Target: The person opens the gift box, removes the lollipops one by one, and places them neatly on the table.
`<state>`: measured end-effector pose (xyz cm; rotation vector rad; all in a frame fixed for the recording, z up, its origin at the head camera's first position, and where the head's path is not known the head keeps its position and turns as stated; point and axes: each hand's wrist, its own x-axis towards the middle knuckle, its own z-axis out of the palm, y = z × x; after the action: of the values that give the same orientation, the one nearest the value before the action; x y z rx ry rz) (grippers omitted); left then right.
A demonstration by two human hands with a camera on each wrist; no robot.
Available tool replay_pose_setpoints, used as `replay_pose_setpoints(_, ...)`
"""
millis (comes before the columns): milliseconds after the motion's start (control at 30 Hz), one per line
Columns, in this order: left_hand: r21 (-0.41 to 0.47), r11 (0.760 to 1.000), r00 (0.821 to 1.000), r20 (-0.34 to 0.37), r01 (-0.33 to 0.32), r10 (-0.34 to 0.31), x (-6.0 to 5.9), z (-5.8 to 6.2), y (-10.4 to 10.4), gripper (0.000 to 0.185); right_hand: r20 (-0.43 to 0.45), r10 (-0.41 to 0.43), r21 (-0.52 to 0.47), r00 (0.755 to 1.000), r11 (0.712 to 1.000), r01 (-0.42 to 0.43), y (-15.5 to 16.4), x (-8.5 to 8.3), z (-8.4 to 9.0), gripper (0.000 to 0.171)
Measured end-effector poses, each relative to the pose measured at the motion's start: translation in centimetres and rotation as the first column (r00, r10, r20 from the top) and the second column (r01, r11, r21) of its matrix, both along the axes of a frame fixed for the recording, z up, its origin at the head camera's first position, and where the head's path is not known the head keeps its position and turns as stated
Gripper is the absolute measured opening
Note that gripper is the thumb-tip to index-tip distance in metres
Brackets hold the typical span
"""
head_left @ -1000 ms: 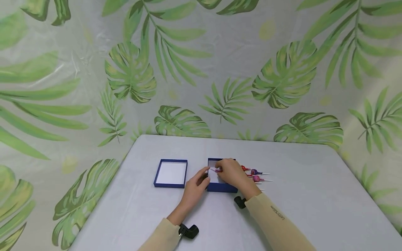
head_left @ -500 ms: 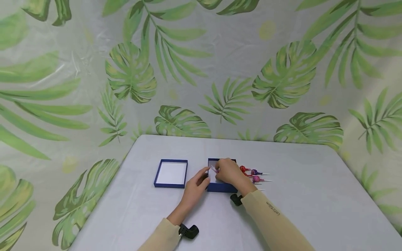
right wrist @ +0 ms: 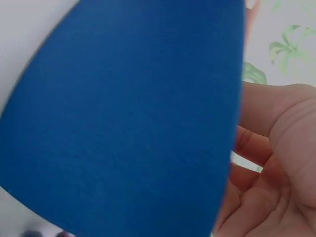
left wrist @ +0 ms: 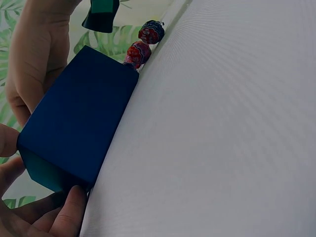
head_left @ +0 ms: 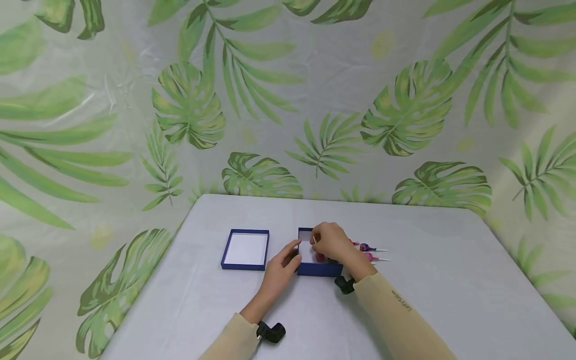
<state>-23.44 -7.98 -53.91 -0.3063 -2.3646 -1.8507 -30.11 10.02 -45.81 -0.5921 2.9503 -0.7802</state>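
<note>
- Resting on the table (head_left: 450, 280), the left hand (head_left: 280, 270) lies nearest, its fingers touching the box's left near corner; the thumb and fingertips (left wrist: 69, 217) press the wall, loosely curved.
- The box (head_left: 315, 269), dark blue with a white inside, stands open just beyond, at the table's middle.
- The right hand (head_left: 330, 242) hovers over the box, fingers bent together; whether they pinch anything cannot be told. In the right wrist view the box wall fills the frame beside the palm (right wrist: 276, 163).
- A pink lollipop (head_left: 320, 257) lies inside the box, under that hand.
- More lollipops (head_left: 370, 248) lie just right of the box, sticks pointing right.
- The lid (head_left: 245, 249) lies upturned, left of the box and apart from it.
- A leaf-print backdrop (head_left: 288, 100) rises behind.
</note>
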Motion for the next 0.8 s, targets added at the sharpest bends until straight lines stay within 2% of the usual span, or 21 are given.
replay_pose_setpoints(167, 0.001, 1.0, 1.0, -0.019, 0.007, -0.007, -0.1, 0.0, 0.0, 0.043, 0.0, -0.005, -0.03, 1.0, 1.0, 0.005, 0.6, 0.3, 0.6, 0.01)
replay_pose_setpoints(400, 0.001, 1.0, 1.0, 0.011, 0.003, -0.003, 0.0, 0.2, 0.0, 0.043, 0.004, -0.012, -0.024, 1.0, 1.0, 0.012, 1.2, 0.7, 1.2, 0.02)
replay_pose_setpoints(667, 0.002, 1.0, 1.0, 0.013, -0.001, 0.001, 0.0, 0.1, 0.1, 0.043, 0.004, -0.022, -0.006, 1.0, 1.0, 0.022, 1.6, 1.2, 1.8, 0.006)
replay_pose_setpoints(800, 0.004, 1.0, 1.0, 0.016, -0.004, 0.004, -0.1, 0.1, 0.1, 0.042, -0.004, -0.035, -0.014, 0.999, 0.999, 0.035, 1.9, 1.5, 2.1, 0.006)
